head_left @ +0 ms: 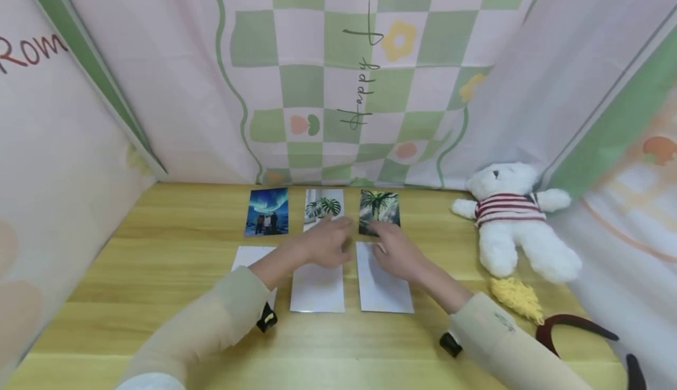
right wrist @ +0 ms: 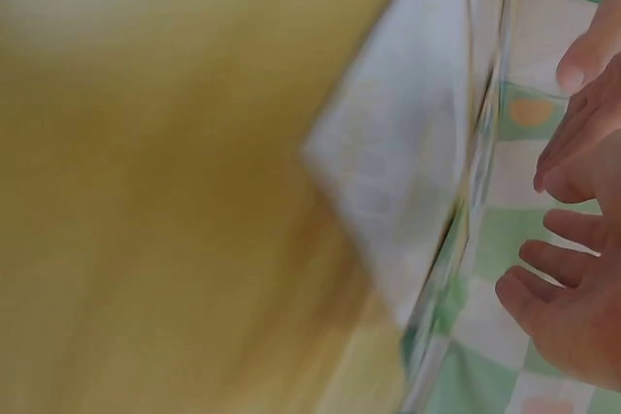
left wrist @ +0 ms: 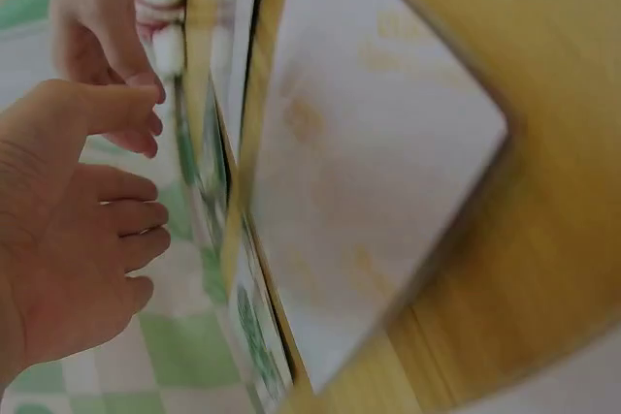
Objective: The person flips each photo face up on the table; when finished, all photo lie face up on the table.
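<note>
Three picture cards lie in a back row: an aurora card point(head_left: 267, 211) at left, a potted monstera card point(head_left: 321, 202) in the middle and a palm-like plant card point(head_left: 378, 202) at right. Nearer lie three white cards: a left one point(head_left: 251, 256) partly behind the left arm, a middle one point(head_left: 317, 290) and a right one point(head_left: 386, 287). My left hand point(head_left: 325, 243) hovers with loosely bent fingers over the monstera card's lower edge, holding nothing. Beside it, my right hand point(head_left: 399, 253) reaches over the lower part of the plant card, fingers relaxed and empty in the right wrist view.
A white teddy bear point(head_left: 510, 219) in a striped shirt sits at the back right. In front of it lie a yellow yarn bundle point(head_left: 517, 299) and a dark red curved band point(head_left: 573, 319). A patterned curtain point(head_left: 349, 84) hangs behind the wooden table point(head_left: 338, 355).
</note>
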The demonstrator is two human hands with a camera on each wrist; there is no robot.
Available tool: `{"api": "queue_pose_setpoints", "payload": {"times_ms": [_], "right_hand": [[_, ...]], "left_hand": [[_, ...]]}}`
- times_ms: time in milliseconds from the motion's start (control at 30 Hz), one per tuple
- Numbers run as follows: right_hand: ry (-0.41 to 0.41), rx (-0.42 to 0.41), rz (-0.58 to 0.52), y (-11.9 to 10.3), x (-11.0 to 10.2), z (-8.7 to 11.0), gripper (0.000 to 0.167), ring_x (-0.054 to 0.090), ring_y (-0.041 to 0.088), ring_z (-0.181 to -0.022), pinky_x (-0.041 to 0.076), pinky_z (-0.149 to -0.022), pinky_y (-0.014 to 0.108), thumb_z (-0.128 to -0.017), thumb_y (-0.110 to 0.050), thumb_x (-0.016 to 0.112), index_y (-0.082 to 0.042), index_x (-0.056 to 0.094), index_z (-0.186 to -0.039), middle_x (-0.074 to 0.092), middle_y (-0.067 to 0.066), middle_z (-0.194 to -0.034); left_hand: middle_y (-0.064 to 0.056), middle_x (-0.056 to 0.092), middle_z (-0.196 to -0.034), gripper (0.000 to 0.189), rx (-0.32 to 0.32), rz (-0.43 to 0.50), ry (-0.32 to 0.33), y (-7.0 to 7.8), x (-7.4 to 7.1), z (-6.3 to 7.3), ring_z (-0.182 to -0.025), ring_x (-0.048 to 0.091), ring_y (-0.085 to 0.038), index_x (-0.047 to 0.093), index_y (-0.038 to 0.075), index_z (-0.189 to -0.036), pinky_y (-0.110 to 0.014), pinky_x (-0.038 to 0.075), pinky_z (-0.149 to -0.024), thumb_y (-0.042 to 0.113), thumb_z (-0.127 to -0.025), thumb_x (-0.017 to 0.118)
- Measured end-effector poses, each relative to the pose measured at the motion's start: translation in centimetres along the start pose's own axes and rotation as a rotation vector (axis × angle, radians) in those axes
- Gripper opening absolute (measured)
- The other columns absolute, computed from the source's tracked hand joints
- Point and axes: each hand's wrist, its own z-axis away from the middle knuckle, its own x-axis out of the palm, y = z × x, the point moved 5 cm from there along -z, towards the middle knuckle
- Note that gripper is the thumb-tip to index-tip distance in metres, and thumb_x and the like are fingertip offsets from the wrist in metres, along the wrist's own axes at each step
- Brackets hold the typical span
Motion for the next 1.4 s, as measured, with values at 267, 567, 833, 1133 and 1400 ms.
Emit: {"api": "queue_pose_setpoints", "payload": {"times_ms": [267,567,833,1133,1400], "right_hand": [[0.055,0.181,-0.135,2.1,-1.1,3.8,0.049,0.047,0.055,-0.141,0.037,-0.12,0.068,-0.099,-0.007,0.059,0.015,0.049,-0.142,0.052,0.038,-0.147],[-0.034,0.395,-0.361,2.4,0.1,5.7,0.054,0.051,0.054,-0.134,0.044,-0.115,0.065,-0.101,-0.012,0.059,0.009,0.043,-0.148,0.047,0.037,-0.15],[-0.042,0.526,-0.485,2.3,0.4,5.9,0.054,0.037,0.055,-0.149,0.037,-0.122,0.066,-0.103,-0.013,0.055,0.003,0.039,-0.152,0.031,0.034,-0.164],[0.032,0.639,-0.755,3.1,-0.2,6.2,0.06,0.038,0.051,-0.149,0.038,-0.124,0.06,-0.104,-0.009,0.05,0.007,0.027,-0.157,0.024,0.03,-0.168],[0.04,0.681,-0.971,4.1,-0.7,6.7,0.061,0.041,0.041,-0.143,0.043,-0.122,0.049,-0.106,-0.007,0.041,0.011,0.014,-0.158,0.02,0.034,-0.164]], "left_hand": [[-0.02,0.016,-0.174,0.097,0.088,-0.196,-0.182,3.9,2.4,0.5,-0.165,0.016,-0.031,0.024,0.0,-0.163,-0.048,0.012,-0.137,0.06,-0.097,0.062],[-0.018,0.018,-0.174,0.098,0.037,-0.254,-0.243,4.3,3.5,0.9,-0.164,0.018,-0.03,0.025,0.001,-0.163,-0.04,0.014,-0.137,0.062,-0.096,0.063],[-0.016,0.022,-0.174,0.099,0.036,-0.209,-0.248,3.7,4.9,0.0,-0.164,0.02,-0.03,0.029,0.002,-0.163,-0.041,0.017,-0.137,0.062,-0.094,0.066],[-0.016,0.021,-0.174,0.098,0.024,-0.22,-0.243,4.6,4.4,0.4,-0.164,0.02,-0.028,0.029,0.001,-0.163,-0.037,0.015,-0.137,0.06,-0.094,0.067],[-0.015,0.023,-0.174,0.098,0.028,-0.218,-0.237,4.8,4.5,0.5,-0.164,0.021,-0.027,0.029,0.001,-0.162,-0.037,0.016,-0.137,0.059,-0.094,0.068]]}}
